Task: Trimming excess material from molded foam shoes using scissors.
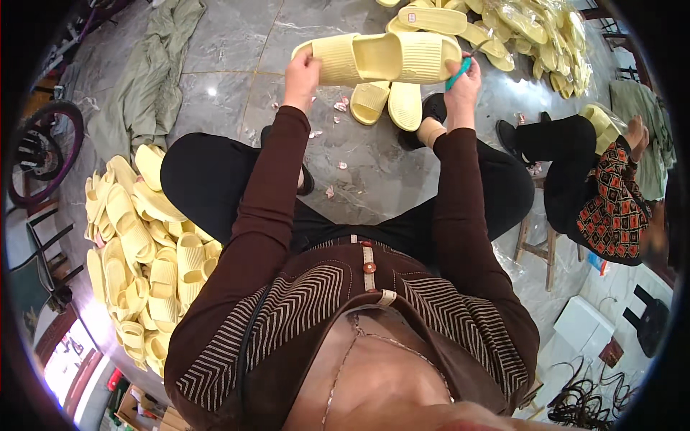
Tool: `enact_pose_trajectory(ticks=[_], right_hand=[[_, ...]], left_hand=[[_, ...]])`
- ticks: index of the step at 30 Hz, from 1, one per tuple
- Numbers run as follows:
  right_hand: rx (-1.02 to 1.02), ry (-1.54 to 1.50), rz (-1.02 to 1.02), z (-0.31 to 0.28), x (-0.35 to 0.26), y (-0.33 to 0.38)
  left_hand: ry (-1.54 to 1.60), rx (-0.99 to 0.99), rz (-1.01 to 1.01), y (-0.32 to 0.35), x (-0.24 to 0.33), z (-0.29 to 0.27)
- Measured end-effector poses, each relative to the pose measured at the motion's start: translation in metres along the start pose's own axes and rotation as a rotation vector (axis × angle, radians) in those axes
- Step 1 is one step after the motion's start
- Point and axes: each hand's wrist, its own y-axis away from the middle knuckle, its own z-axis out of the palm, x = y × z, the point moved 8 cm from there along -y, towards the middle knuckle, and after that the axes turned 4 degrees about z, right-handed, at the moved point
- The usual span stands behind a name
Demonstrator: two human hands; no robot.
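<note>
A pair of pale yellow ribbed slippers [377, 57] is stretched crosswise in front of me, overlapping end to end. My left hand [302, 77] is closed on the left end of the pair. At the other end, my right hand [463, 80] grips the slippers' edge and also holds small scissors [460, 72] with teal handles, blades pointing up and right. Below the held pair, two more yellow slippers [405, 106] lie on the floor by my right foot. Part of my right fingers is hidden behind the slipper.
A large heap of yellow slippers [162, 280] lies at my left. Slippers in clear plastic bags [560, 43] are piled at the far right. Another person [611, 208] sits on the right beside a wooden stool [535, 248]. Grey-green cloth [144, 79] lies on the tiled floor among pinkish scraps [341, 105].
</note>
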Motion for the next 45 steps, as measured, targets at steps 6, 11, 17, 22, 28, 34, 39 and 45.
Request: enact_pose_trajectory(ticks=[6, 11, 17, 22, 28, 34, 39, 45], right_hand=[[-0.009, -0.151, -0.062, -0.002, -0.045, 0.0], [-0.061, -0.108, -0.071, 0.025, -0.04, 0.012], [0.041, -0.037, -0.041, 0.027, -0.011, 0.035], [0.067, 0.033, -0.057, 0.02, 0.002, 0.038], [0.029, 0.353, -0.028, 0.031, 0.02, 0.039], [0.3, 1.034, -0.009, -0.076, 0.087, 0.015], [0.521, 1.275, 0.169, -0.152, 0.149, 0.073], [0.39, 1.323, 0.333, -0.101, 0.151, 0.126]], left_hand=[[-0.043, 0.203, -0.017, -0.004, 0.096, -0.044], [0.544, -0.13, -0.27, -0.013, 0.077, -0.017], [0.447, 0.146, -0.038, 0.0, 0.069, -0.031], [0.392, 0.213, 0.047, 0.008, 0.048, -0.025], [0.235, 0.247, 0.067, 0.031, 0.053, -0.026], [-0.724, 0.157, 0.662, 0.033, 0.218, -0.102], [-1.363, 0.346, 0.655, 0.124, 0.32, -0.343], [-2.204, 0.606, -0.282, 0.197, 0.341, -0.394]])
